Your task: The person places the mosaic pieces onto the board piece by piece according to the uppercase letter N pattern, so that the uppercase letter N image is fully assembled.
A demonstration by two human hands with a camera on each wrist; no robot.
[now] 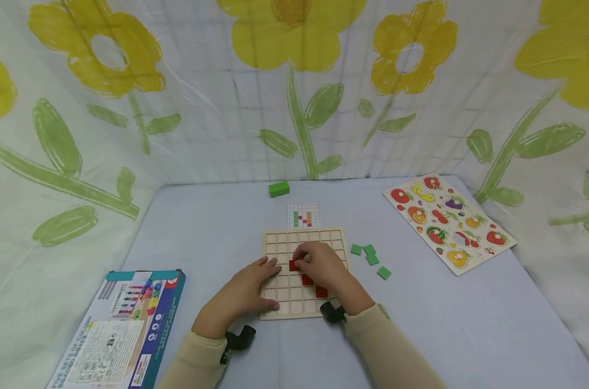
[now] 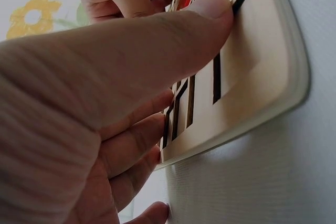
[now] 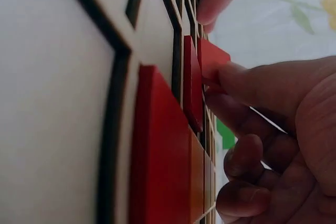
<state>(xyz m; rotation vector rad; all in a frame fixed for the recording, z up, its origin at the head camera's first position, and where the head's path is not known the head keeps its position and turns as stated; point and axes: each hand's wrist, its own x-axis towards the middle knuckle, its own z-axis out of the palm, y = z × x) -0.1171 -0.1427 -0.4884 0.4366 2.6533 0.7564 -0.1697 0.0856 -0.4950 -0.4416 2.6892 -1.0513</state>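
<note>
A wooden grid board [image 1: 289,309] lies in front of me on the table. My right hand [image 1: 323,268] pinches a red square tile [image 3: 212,59] between thumb and fingers, over a cell near the board's middle. Two more red tiles [image 1: 307,280] sit in cells stepping down toward the lower right; in the right wrist view the nearer red tile [image 3: 165,156] has orange tiles [image 3: 196,174] beyond it. On the board's left side rests my left hand [image 1: 244,289], fingers spread and thumb on the lower left part, holding no tile.
Several loose green tiles [image 1: 372,259] lie right of the board. Behind it are a printed pattern card [image 1: 304,209] and a green block [image 1: 278,189]. A fruit peg puzzle [image 1: 427,205] lies at the back right, a bead-toy box [image 1: 150,319] at the front left.
</note>
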